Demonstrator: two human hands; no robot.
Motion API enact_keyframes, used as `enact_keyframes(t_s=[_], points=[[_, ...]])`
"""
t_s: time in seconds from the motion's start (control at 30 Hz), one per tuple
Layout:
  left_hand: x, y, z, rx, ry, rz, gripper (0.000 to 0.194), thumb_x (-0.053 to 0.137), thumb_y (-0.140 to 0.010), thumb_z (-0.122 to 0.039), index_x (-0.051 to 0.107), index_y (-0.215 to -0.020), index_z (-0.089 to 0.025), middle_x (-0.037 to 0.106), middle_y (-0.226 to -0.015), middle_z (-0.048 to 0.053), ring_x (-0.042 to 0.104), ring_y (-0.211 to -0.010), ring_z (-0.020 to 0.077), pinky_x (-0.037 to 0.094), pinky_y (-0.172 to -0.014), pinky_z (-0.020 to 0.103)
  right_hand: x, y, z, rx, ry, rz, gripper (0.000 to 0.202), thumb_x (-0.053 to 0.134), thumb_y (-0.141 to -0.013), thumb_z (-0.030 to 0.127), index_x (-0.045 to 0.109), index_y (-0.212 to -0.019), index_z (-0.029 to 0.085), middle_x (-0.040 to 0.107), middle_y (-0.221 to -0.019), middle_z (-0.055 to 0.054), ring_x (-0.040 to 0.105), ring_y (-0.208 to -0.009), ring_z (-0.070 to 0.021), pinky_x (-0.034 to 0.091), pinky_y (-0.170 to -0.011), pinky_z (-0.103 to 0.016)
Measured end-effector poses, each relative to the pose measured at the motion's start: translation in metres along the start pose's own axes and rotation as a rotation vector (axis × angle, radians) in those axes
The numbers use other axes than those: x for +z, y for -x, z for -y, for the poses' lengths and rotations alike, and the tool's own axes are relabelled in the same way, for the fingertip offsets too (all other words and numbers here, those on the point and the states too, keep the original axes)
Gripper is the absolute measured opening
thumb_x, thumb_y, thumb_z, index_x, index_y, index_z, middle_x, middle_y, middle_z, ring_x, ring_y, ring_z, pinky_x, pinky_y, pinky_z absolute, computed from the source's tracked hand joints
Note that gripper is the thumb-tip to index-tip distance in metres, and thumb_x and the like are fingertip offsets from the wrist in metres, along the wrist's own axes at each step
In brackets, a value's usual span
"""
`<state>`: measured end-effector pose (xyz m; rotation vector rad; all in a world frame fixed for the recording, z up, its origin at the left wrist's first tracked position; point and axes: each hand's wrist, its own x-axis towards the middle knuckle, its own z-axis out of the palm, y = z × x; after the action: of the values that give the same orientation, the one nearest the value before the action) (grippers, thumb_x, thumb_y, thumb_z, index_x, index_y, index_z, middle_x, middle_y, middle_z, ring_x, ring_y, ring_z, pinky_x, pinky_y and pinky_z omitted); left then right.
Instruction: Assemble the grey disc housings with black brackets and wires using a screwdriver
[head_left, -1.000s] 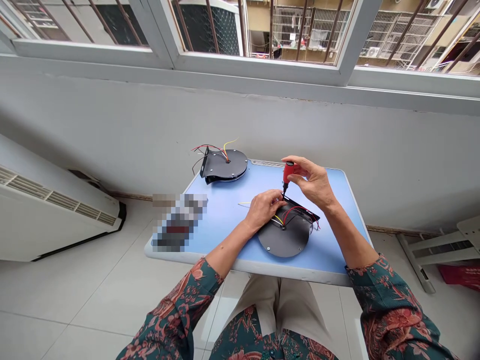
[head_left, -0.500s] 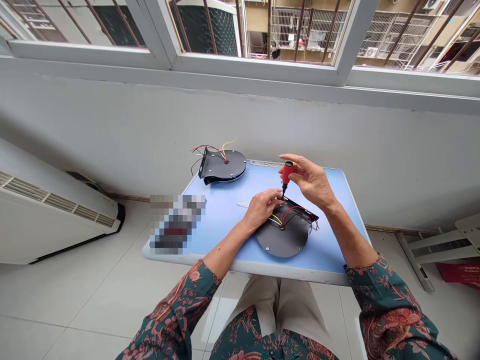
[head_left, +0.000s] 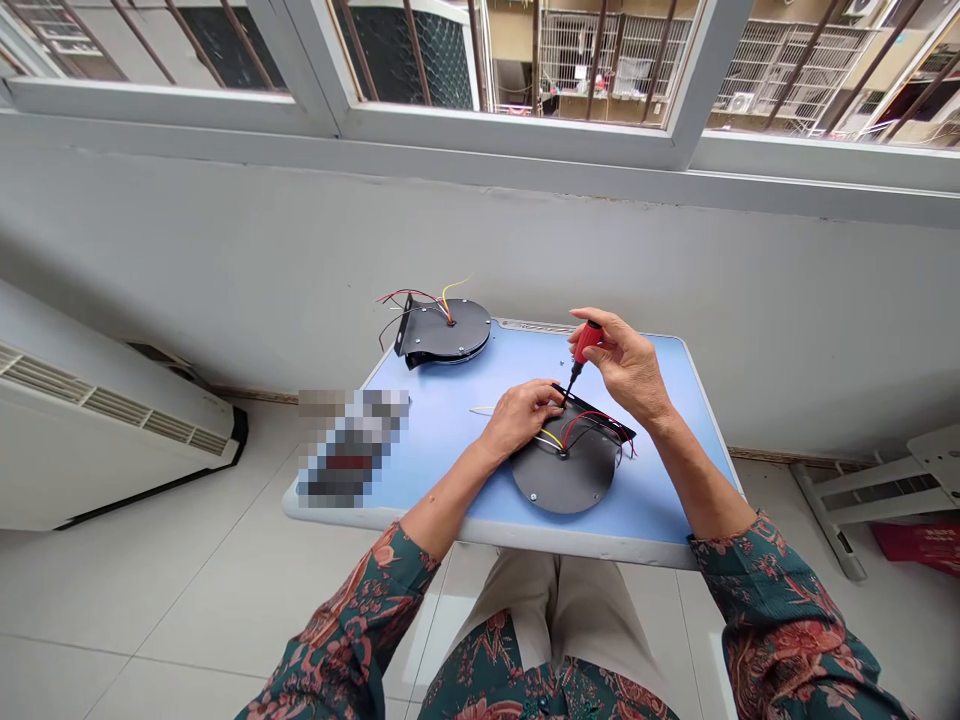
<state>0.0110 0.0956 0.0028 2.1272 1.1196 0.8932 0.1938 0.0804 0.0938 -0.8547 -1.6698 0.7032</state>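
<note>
A round dark-grey metal housing (head_left: pixel 564 482) lies on the table, with a black bracket along its far side and red, yellow, white and black wires coming from its centre. My right hand (head_left: pixel 626 365) grips a screwdriver (head_left: pixel 589 340) by its red handle. The shaft leans to the right, and its tip meets the housing near the bracket. My left hand (head_left: pixel 517 418) is closed on the housing's far left edge, fingertips right beside the screwdriver tip. Whatever is under those fingertips is hidden.
A second, similar housing (head_left: pixel 457 328) with loose wires stands at the table's far left. Tiny metal pieces (head_left: pixel 562 363) lie near the back. A blurred-out patch (head_left: pixel 349 455) covers the left side of the blue table (head_left: pixel 435 420). Behind are a wall and window.
The screwdriver has gone from nearly upright to leaning right, as my right hand shifted slightly right. My left hand and the housing keep their places.
</note>
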Motion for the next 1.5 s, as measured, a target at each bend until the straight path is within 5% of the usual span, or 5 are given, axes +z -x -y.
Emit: enact_keyframes(t_s=[0.47,0.77,1.07,1.3,1.5], points=[[-0.015,-0.007,-0.008,-0.198,0.036,-0.131,0.013,0.063,-0.089,-0.021,0.075,-0.090,-0.019,0.075,-0.123,0.008,0.074,-0.101,0.0187,0.058,-0.084,0.028,-0.045,0.025,-0.032,0.021,-0.167,-0.772,0.032,0.069,-0.084,0.026,0.062,-0.115,0.021,0.071,-0.090,0.000,0.072,-0.080,-0.0148,0.059,-0.088,-0.040],[-0.001,-0.093,-0.009,-0.226,-0.300,-0.058,0.011,0.071,-0.083,-0.016,0.079,-0.080,-0.023,0.078,-0.091,0.006,0.070,-0.094,0.0236,0.051,-0.084,0.032,-0.043,0.029,-0.041,0.084,-0.176,-0.739,0.034,0.069,-0.083,0.031,0.063,-0.115,0.020,0.071,-0.091,-0.001,0.072,-0.080,-0.0156,0.059,-0.084,-0.038],[0.006,-0.103,-0.007,-0.153,-0.356,-0.059,0.010,0.075,-0.080,-0.017,0.080,-0.080,-0.025,0.076,-0.089,0.004,0.070,-0.087,0.0214,0.052,-0.080,0.030,-0.047,0.032,-0.040,0.112,-0.254,-0.733,0.034,0.071,-0.081,0.031,0.064,-0.112,0.020,0.072,-0.090,-0.002,0.072,-0.079,-0.0162,0.060,-0.082,-0.038],[-0.044,-0.040,-0.030,-0.147,-0.208,-0.343,0.022,0.057,-0.096,-0.029,0.075,-0.106,-0.022,0.076,-0.101,0.005,0.068,-0.086,0.0168,0.053,-0.083,0.029,-0.049,0.032,-0.024,-0.040,-0.300,-0.711,0.031,0.074,-0.085,0.029,0.064,-0.114,0.022,0.071,-0.091,0.000,0.072,-0.080,-0.0150,0.059,-0.089,-0.040],[-0.043,0.063,-0.031,-0.317,0.084,-0.385,0.012,0.065,-0.085,-0.024,0.071,-0.095,-0.021,0.074,-0.085,0.002,0.067,-0.074,0.0152,0.053,-0.072,0.027,0.003,0.049,0.010,-0.100,-0.243,-0.312,0.031,0.069,-0.090,0.024,0.065,-0.121,0.027,0.073,-0.095,-0.001,0.073,-0.086,-0.0172,0.062,-0.084,-0.039]])
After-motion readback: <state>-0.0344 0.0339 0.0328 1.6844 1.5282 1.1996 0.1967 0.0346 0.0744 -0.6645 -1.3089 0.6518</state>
